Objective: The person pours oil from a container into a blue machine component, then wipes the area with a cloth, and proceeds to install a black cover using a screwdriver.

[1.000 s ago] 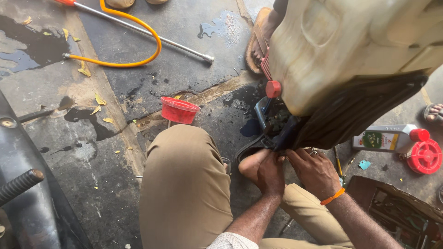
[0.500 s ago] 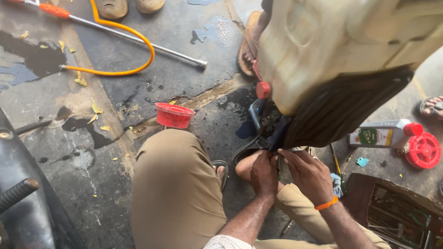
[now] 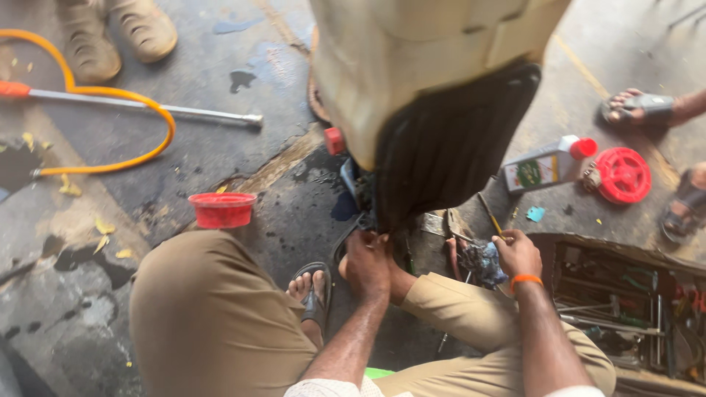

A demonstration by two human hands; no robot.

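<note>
Rag (image 3: 482, 262), dark and bluish, sits bunched in my right hand (image 3: 517, 254), fingers closed round it, on the ground side of the black ribbed underpanel (image 3: 448, 140) of the cream vehicle body (image 3: 412, 59) that fills the upper centre of my view. Working left to right: an orange hose (image 3: 147, 110) loops across the far-left floor, crossing a metal rod (image 3: 154, 110), and two tan shoes (image 3: 114, 33) of another person stand above them. A red plastic bowl (image 3: 222, 209) rests on the concrete just beyond my left knee (image 3: 206, 309), which is clad in khaki cloth. My sandalled foot (image 3: 312, 288) shows between the knees. My left hand (image 3: 368, 265) is pressed up against the lower edge of the black underpanel, fingers curled in at dark, greasy parts there; I cannot tell whether they grip anything. The rag lies just right of that hand, near it but apart. An orange band (image 3: 525, 280) circles my right wrist. Further right, a white bottle with a red cap (image 3: 548, 163) lies on its side next to a red round disc (image 3: 622, 175), and an open tool tray (image 3: 625, 301) holds assorted metal tools. Sandalled feet (image 3: 647, 110) of another person appear at the right edge. Floor (image 3: 220, 73) is cracked grey concrete, stained with oil and wet patches, in sunlight.
</note>
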